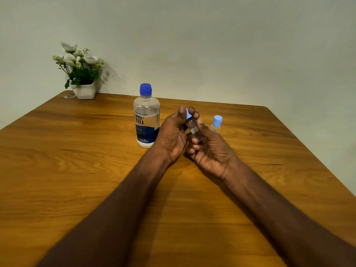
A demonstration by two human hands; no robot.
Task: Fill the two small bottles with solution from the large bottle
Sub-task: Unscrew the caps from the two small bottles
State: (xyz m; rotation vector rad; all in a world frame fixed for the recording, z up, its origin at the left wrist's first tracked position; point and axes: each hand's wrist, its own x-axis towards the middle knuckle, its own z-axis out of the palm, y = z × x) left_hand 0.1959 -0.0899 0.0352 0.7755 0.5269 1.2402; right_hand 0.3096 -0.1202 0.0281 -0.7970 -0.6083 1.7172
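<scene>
Right hand: the right hand [212, 149] wraps its fingers around the body of a small clear bottle [194, 130], holding it tilted, top leaning away and to the left.
Left hand: the left hand [174, 132] pinches that bottle's light blue cap [188, 113] between thumb and fingertips, right at the top of the grip.
Held bottle: clear plastic, raised just above the wooden table [77, 160]; whether it holds any liquid, I cannot tell.
Large bottle: the Renu solution bottle [146, 120] stands upright just left of the left hand, dark blue cap [145, 90] on, clear liquid inside.
Second small bottle: the other small bottle [216, 124] stands upright just beyond the right hand, partly hidden behind it, light blue cap on.
Far corner: a white pot of white flowers [81, 74] sits well away to the left, at the table's back corner by the wall.
</scene>
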